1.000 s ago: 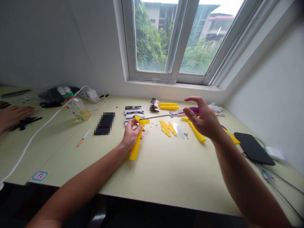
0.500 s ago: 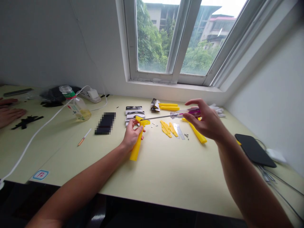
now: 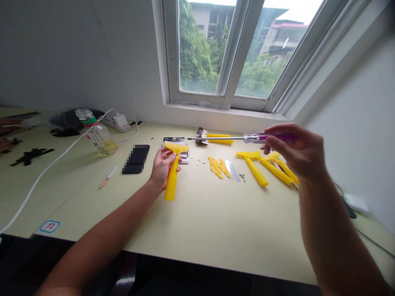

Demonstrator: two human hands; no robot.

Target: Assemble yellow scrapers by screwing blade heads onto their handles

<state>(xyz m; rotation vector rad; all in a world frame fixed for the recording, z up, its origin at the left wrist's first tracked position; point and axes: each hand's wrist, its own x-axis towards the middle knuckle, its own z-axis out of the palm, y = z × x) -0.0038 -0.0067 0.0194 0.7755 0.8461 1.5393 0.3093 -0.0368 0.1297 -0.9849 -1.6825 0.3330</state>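
Note:
A yellow T-shaped scraper (image 3: 171, 176) is held upright above the table in my left hand (image 3: 162, 167), its wide head at the top and small screws or holes showing in it. My right hand (image 3: 304, 150) is closed round the clear and purple handle of a screwdriver (image 3: 228, 138). The shaft points left, and its tip is apart from the scraper head, a little to its right. Between the hands lie tiny nuts (image 3: 199, 160), yellow shaped plates (image 3: 215, 166), metal blades (image 3: 233, 170) and a small heap of screws (image 3: 242, 177).
More yellow scraper handles (image 3: 256, 170) lie at the right, and others (image 3: 219, 138) at the back beside black packaging (image 3: 201, 135). On the left are a phone (image 3: 135, 159), an orange and white pen-like tool (image 3: 108, 177), a bottle (image 3: 100, 137) and a white cable (image 3: 58, 169). Another person's hands (image 3: 6, 144) are at the far left.
My right hand has drawn the screwdriver to the right, away from the scraper head. My left hand has moved slightly left and turned the scraper's head so its face shows.

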